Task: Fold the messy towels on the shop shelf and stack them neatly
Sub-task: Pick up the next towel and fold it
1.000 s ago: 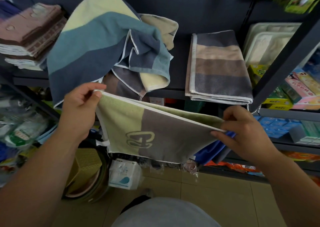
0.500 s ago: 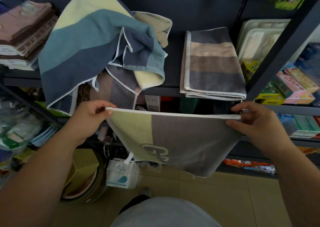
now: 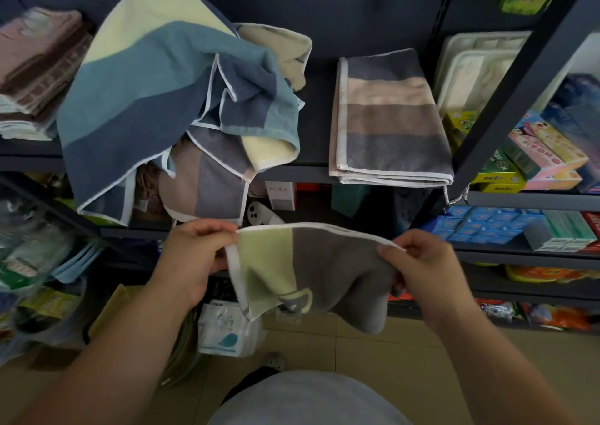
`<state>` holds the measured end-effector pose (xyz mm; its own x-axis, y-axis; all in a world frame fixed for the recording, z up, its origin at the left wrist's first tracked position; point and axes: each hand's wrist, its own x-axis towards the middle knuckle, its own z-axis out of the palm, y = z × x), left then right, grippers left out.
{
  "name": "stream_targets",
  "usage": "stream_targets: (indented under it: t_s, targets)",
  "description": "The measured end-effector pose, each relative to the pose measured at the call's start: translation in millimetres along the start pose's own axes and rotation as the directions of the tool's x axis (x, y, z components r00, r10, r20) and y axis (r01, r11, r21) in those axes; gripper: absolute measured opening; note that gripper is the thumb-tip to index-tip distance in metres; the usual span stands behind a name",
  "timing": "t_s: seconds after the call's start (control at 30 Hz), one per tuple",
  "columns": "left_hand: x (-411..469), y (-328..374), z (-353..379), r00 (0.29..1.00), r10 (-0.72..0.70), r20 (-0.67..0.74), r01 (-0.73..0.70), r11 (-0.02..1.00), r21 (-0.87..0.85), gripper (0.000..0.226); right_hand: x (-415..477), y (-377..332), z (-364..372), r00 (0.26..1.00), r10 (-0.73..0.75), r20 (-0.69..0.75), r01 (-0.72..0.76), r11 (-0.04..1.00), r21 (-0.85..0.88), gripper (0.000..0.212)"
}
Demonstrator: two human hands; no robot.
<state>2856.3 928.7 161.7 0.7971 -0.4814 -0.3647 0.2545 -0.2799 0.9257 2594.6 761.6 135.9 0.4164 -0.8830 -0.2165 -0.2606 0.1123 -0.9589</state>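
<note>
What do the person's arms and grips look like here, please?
The left grip and right grip are bare hands: no gloves, rings or watch show. The left forearm and right forearm are bare too, no sleeve in view. A light grey garment shows at the bottom edge.

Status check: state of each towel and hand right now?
Green-grey towel: off the shelf, hanging by its top edge.
Left hand: pinching its left corner.
Right hand: pinching its right corner.
Blue striped towel: unfolded, draped over the shelf edge.
Grey-beige towel: folded flat on the shelf.
Pink-brown towels: folded, stacked.
</note>
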Motion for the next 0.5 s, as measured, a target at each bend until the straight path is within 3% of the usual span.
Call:
stream_targets:
  t_s: [0.23,0.37,0.5]
  targets:
    - [-50,6,55,0.979,0.105,0.175,-0.108,0.994,0.006,0.025,-25,-29,60,0.985,-0.091,0.149,0.067,0.986,0.153,0.013]
    - [-60,8,64,0.953,0.208,0.22,-0.212,0.977,-0.005,0.028,-33,-40,74,0.967,-0.18,0.18,0.152,0.975,0.163,0.006]
    - [-62,9,62,0.948,0.233,0.216,-0.234,0.972,-0.024,0.028,-33,-37,73,0.953,-0.24,0.185,0.211,0.964,0.161,0.012]
